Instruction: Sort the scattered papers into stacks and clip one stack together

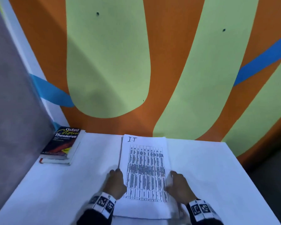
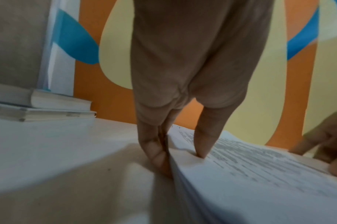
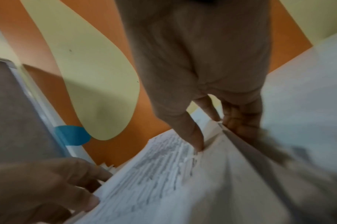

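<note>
A stack of white papers (image 1: 146, 168) lies in the middle of the white table (image 1: 217, 176). Its top sheet carries a printed grid and the handwritten letters "I.T". My left hand (image 1: 116, 179) pinches the stack's left edge. In the left wrist view its thumb (image 2: 206, 144) presses on the top sheet and its fingers (image 2: 156, 153) lie against the side. My right hand (image 1: 177, 182) grips the right edge. In the right wrist view its thumb (image 3: 194, 136) sits on top and its fingers (image 3: 240, 121) curl at the side. No clip is in view.
Two books (image 1: 60, 145), the upper one an Oxford Colour Thesaurus, lie stacked at the table's back left corner. A grey partition (image 1: 10, 111) stands along the left. An orange and green wall (image 1: 120, 62) rises right behind the table. The table's right edge drops off.
</note>
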A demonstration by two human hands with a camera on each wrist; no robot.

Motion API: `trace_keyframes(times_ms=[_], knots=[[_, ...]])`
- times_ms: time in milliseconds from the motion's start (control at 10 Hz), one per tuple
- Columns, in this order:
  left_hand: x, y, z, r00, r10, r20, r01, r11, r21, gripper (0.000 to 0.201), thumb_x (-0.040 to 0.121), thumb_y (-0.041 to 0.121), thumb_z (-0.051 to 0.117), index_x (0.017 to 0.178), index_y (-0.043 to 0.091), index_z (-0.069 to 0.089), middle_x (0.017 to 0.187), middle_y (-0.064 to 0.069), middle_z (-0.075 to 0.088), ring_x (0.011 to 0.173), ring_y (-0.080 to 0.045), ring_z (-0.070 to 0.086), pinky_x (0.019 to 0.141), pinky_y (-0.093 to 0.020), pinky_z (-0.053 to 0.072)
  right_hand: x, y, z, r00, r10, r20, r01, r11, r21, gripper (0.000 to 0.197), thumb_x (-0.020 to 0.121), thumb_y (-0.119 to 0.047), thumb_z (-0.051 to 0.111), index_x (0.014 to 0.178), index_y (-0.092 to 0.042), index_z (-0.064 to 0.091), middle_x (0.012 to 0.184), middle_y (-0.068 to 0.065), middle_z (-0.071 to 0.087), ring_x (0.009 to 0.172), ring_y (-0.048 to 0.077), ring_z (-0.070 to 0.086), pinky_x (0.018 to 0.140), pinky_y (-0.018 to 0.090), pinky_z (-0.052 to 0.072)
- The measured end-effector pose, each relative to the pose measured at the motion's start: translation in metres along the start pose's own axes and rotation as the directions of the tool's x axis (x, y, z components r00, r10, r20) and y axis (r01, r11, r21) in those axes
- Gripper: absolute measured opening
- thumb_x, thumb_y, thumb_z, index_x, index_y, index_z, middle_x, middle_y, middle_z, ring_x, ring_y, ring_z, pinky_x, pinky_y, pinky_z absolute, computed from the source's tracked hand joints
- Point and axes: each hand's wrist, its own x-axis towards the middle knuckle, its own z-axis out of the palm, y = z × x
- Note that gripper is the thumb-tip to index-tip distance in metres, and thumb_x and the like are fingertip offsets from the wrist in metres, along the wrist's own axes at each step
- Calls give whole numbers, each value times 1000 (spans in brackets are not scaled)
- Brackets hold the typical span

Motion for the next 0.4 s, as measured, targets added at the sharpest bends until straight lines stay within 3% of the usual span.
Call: trace_keyframes(times_ms=[100, 200, 300, 400], knots=[[0, 1, 3, 999, -26, -26, 25, 1000, -14, 36, 85, 6, 53, 120, 3, 43, 118, -14, 45, 104, -23, 51, 93, -28, 49, 6, 0, -2, 1000, 0, -19, 0, 1000, -19, 35, 72, -22, 66, 101, -13, 49, 106, 9, 57, 94, 21, 54, 70, 22, 44], [-6, 4, 0, 997, -53, -53, 52, 998, -22, 38, 86, 15, 58, 119, 4, 43, 122, -15, 44, 108, -26, 52, 95, -34, 48, -2, 4, -3, 1000, 18, -1, -18, 1000, -20, 43, 76, -29, 64, 112, -16, 45, 105, 12, 57, 97, 21, 54, 67, 21, 39], [-26, -7, -1, 997, -48, -57, 39, 988, -147, 56, 88, 36, 59, 127, 3, 38, 129, -14, 38, 119, -28, 46, 99, -32, 43, -27, 14, -3, 1000, 12, -7, -12, 1000, -9, 74, 83, -33, 64, 142, -7, 28, 121, 12, 55, 112, 24, 53, 82, 25, 41], [-61, -39, 12, 996, -32, -81, 6, 955, -297, 82, 74, 56, 61, 137, 7, 42, 116, -8, 49, 106, -11, 54, 92, -19, 41, -62, 31, 1, 1000, 9, -26, -8, 1000, 10, 74, 83, -32, 67, 144, -10, 31, 140, 10, 47, 128, 20, 47, 104, 25, 35]])
